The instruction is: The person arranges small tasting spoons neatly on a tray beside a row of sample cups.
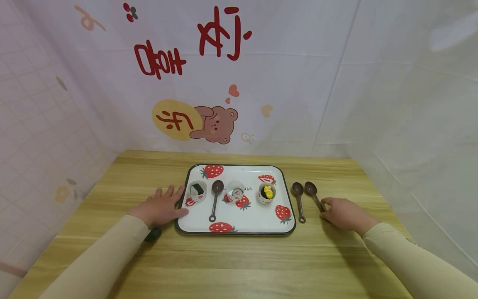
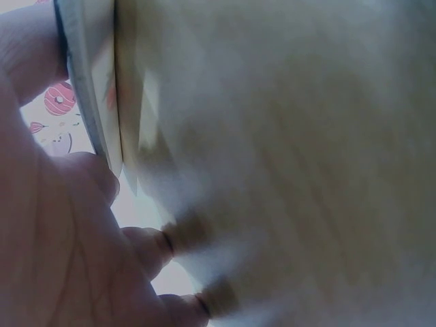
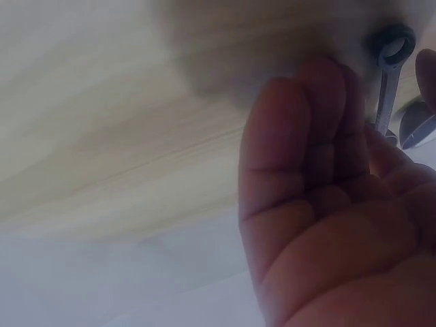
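Observation:
My left hand [image 1: 161,207], fingers spread, rests at the left edge of a white strawberry-print tray [image 1: 257,222]; its thumb lies over the rim. At the right, my right hand [image 1: 345,214] has thumb and index finger at the handle of a brown spoon [image 1: 310,188], which lies on the table. The right wrist view shows a handle's ring end [image 3: 395,44] between thumb and fingers. Beside it lies a second brown spoon [image 1: 298,189]. On the tray are a third spoon [image 1: 218,187] and three small cups: left cup [image 1: 197,197], middle cup [image 1: 234,196], right cup [image 1: 265,200].
The left cup holds a white-and-black piece [image 1: 196,189], the right one a yellow-topped piece [image 1: 268,192]. A small dark object [image 1: 153,235] sits below my left wrist. Printed white cloth [image 1: 284,83] hangs behind the wooden table [image 1: 224,265] and along both sides.

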The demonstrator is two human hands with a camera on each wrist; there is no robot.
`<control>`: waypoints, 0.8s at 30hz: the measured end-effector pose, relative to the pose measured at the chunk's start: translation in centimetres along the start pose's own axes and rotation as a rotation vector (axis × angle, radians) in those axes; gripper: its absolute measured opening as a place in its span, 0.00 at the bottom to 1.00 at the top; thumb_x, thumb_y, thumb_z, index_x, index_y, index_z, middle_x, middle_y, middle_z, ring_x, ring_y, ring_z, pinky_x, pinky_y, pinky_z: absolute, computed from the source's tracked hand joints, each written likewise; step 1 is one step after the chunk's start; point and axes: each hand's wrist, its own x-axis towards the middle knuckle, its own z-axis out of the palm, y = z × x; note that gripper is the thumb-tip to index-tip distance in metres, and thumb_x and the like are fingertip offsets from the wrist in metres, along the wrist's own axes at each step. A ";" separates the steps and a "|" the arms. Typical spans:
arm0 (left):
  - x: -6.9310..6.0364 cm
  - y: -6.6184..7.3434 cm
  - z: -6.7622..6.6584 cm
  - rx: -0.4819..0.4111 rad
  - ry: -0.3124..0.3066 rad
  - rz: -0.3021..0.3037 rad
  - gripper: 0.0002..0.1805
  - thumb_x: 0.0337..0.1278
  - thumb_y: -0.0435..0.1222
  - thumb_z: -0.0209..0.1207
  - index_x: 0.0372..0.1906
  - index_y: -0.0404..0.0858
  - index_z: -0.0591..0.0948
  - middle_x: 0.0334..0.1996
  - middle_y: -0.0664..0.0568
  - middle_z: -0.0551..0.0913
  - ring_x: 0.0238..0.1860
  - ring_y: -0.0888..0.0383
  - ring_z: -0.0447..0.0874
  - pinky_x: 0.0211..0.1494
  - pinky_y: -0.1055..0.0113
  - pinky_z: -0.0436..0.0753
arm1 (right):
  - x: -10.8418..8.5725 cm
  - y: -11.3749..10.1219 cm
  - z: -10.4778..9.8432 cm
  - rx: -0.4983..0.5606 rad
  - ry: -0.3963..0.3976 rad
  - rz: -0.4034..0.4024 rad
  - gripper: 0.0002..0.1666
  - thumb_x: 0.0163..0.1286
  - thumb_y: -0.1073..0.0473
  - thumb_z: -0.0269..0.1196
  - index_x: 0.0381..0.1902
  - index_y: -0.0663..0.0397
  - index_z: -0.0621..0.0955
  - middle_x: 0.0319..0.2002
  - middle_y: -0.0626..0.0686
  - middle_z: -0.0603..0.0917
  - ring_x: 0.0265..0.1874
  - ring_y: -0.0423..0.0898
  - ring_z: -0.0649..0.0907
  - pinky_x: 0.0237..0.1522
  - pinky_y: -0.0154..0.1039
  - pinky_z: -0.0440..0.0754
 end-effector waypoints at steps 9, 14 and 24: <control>-0.1 0.1 0.0 0.008 0.002 -0.004 0.55 0.69 0.69 0.52 0.86 0.40 0.50 0.82 0.25 0.49 0.78 0.14 0.42 0.73 0.19 0.55 | 0.1 0.2 0.4 -0.005 0.010 -0.027 0.27 0.71 0.57 0.69 0.59 0.73 0.80 0.50 0.68 0.88 0.50 0.65 0.89 0.54 0.63 0.84; -0.2 0.2 -0.1 0.009 0.006 -0.002 0.55 0.69 0.69 0.52 0.86 0.40 0.50 0.82 0.25 0.49 0.78 0.14 0.42 0.72 0.19 0.56 | 0.3 0.3 0.7 -0.016 0.020 -0.048 0.24 0.70 0.59 0.69 0.57 0.71 0.81 0.48 0.65 0.90 0.47 0.61 0.90 0.52 0.61 0.85; -0.1 0.0 0.0 0.012 0.009 -0.005 0.56 0.67 0.70 0.52 0.86 0.41 0.51 0.83 0.26 0.49 0.78 0.14 0.42 0.72 0.18 0.55 | 0.3 0.0 0.6 -0.022 0.033 -0.055 0.22 0.69 0.61 0.70 0.56 0.71 0.82 0.49 0.65 0.90 0.48 0.62 0.89 0.52 0.60 0.86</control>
